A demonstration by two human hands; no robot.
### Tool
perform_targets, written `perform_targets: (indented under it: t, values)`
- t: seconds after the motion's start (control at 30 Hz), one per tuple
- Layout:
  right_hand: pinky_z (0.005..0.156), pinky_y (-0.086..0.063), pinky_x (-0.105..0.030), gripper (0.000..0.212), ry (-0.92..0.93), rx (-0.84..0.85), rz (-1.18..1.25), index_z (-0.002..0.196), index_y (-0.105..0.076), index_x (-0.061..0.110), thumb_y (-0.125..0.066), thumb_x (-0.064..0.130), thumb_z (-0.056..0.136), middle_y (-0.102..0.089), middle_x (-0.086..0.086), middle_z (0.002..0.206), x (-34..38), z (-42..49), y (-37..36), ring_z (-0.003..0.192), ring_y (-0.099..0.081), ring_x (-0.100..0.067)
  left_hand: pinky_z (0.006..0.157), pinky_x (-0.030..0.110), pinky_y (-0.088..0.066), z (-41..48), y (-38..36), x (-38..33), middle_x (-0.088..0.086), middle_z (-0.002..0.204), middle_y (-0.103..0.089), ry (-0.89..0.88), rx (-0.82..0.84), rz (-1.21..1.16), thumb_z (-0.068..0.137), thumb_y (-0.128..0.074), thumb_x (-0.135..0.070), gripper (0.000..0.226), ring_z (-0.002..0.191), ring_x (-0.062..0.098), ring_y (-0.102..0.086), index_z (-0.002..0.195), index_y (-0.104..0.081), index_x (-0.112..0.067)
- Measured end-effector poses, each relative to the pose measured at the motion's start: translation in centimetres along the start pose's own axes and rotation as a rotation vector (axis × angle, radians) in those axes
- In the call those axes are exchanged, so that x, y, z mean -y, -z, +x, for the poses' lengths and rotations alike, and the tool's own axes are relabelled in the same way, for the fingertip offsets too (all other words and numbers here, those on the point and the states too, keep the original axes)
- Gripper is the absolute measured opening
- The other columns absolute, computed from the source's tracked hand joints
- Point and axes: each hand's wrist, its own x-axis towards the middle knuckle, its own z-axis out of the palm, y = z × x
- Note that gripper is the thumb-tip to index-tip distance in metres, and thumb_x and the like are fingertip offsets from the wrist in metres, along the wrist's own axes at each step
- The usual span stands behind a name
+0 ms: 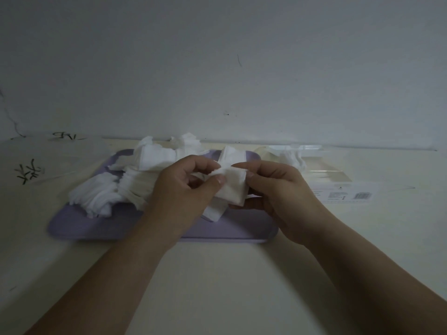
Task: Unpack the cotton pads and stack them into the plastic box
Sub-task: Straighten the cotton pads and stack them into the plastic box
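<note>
Roughly midway, by my reading: left hand [183, 187] and right hand [278, 189] both pinch small white square cotton-pad stack [233, 187] above lilac flat plastic tray [79, 228], squaring it. Few pads seem already inside clear plastic box [321, 170] at right rear; untidy white pad heaps [96, 194] on tray not yet stacked. Clear printed wrapper [48, 153] lies left, barcode label [362, 195] right; path to box looks free

clear container [338, 182]: barcode label, print illegible | clear film [48, 160]: black characters, unreadable
</note>
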Motion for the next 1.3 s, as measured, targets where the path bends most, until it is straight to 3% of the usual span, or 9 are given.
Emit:
perform_targets:
  t: [0.2, 0.3, 0.53, 0.63, 0.77, 0.9, 0.97, 1.13, 1.3]
  values:
    - [0.084, -0.065, -0.049, 0.036, -0.05, -0.108, 0.063, 0.106, -0.078, -0.004, -0.049, -0.019, 0.091, -0.077, -0.027, 0.106, -0.1, 0.5, 0.4, 0.104, -0.075, -0.044, 0.065, 0.026, -0.05, 0.4, 0.7, -0.2, 0.003, 0.086, -0.075, 0.086, -0.017, -0.096, 0.079, -0.081, -0.026, 0.01, 0.077, 0.014, -0.066, 0.088, -0.075, -0.027]
    - [0.082, -0.065, -0.046, 0.041, -0.043, -0.097, 0.041, 0.11, -0.077, -0.005, -0.047, -0.022, 0.087, -0.076, -0.029, 0.109, -0.1, 0.5, 0.7, 0.104, -0.074, -0.046, 0.058, 0.017, -0.047, 0.4, 0.8, -0.5, -0.005, 0.076, -0.072, 0.071, 0.041, -0.161, 0.091, -0.076, -0.008, 0.011, 0.065, 0.005, -0.061, 0.094, -0.073, -0.018]
    - [0.069, -0.061, -0.035, 0.042, -0.011, -0.016, 0.056, 0.101, -0.077, 0.002, -0.054, -0.008, 0.067, -0.076, -0.022, 0.096, 0.0, 0.2, 0.7, 0.086, -0.073, -0.03, 0.08, 0.034, -0.056, 0.2, 0.5, -0.2, 0.008, 0.098, -0.08, 0.089, 0.085, -0.148, 0.088, -0.078, -0.002, 0.021, 0.092, 0.022, -0.074, 0.103, -0.073, -0.017]
    - [0.069, -0.06, -0.031, 0.034, 0.026, 0.002, 0.01, 0.109, -0.076, 0.001, -0.075, -0.013, 0.078, -0.079, -0.02, 0.098, -0.1, 0.1, 0.5, 0.086, -0.075, -0.029, 0.08, 0.031, -0.058, 0.1, 0.4, -0.3, 0.01, 0.096, -0.079, 0.063, 0.067, -0.128, 0.085, -0.08, -0.001, 0.023, 0.092, 0.027, -0.075, 0.101, -0.073, -0.016]
    - [0.068, -0.061, -0.032, 0.02, 0.086, -0.093, -0.119, 0.103, -0.076, 0.006, -0.074, -0.009, 0.089, -0.08, -0.02, 0.097, -0.8, 0.3, 0.3, 0.082, -0.076, -0.023, 0.074, 0.03, -0.059, 0.3, 0.5, -0.2, 0.003, 0.097, -0.074, 0.041, 0.026, 0.044, 0.083, -0.085, -0.01, 0.028, 0.081, 0.018, -0.069, 0.103, -0.071, -0.023]
    - [0.069, -0.065, -0.036, 0.023, 0.055, -0.171, -0.143, 0.107, -0.074, 0.009, -0.065, -0.009, 0.095, -0.077, -0.016, 0.104, -1.2, 0.6, 0.5, 0.088, -0.076, -0.021, 0.071, 0.022, -0.053, 0.7, 2.2, 0.4, -0.01, 0.085, -0.069, 0.069, 0.063, 0.527, 0.083, -0.084, -0.035, 0.02, 0.073, 0.001, -0.063, 0.087, -0.065, -0.032]
    - [0.069, -0.065, -0.035, 0.024, 0.042, -0.204, -0.149, 0.114, -0.073, 0.008, -0.064, -0.006, 0.096, -0.074, -0.016, 0.113, -1.4, 0.8, 0.7, 0.095, -0.077, -0.025, 0.065, 0.021, -0.047, 0.4, 2.3, 0.4, -0.009, 0.078, -0.066, 0.067, 0.13, 0.691, 0.079, -0.085, -0.041, 0.024, 0.07, 0.005, -0.062, 0.085, -0.065, -0.028]
    - [0.071, -0.066, -0.037, 0.027, 0.029, -0.232, -0.172, 0.121, -0.071, 0.007, -0.065, -0.002, 0.097, -0.071, -0.017, 0.12, -2.0, 1.0, 0.8, 0.102, -0.075, -0.028, 0.067, 0.029, -0.052, 0.5, 2.0, 0.3, -0.01, 0.083, -0.074, 0.19, 0.243, 0.56, 0.077, -0.09, -0.034, 0.027, 0.074, 0.008, -0.068, 0.095, -0.07, -0.029]
    - [0.079, -0.066, -0.045, 0.028, 0.06, -0.293, -0.251, 0.119, -0.074, 0.013, -0.068, 0.005, 0.093, -0.075, -0.009, 0.114, -2.5, 1.3, 1.2, 0.104, -0.075, -0.026, 0.065, 0.027, -0.049, 0.5, 2.1, 0.2, -0.002, 0.076, -0.074, 0.214, 0.207, 0.441, 0.079, -0.088, -0.017, 0.017, 0.067, 0.009, -0.063, 0.083, -0.071, -0.02]
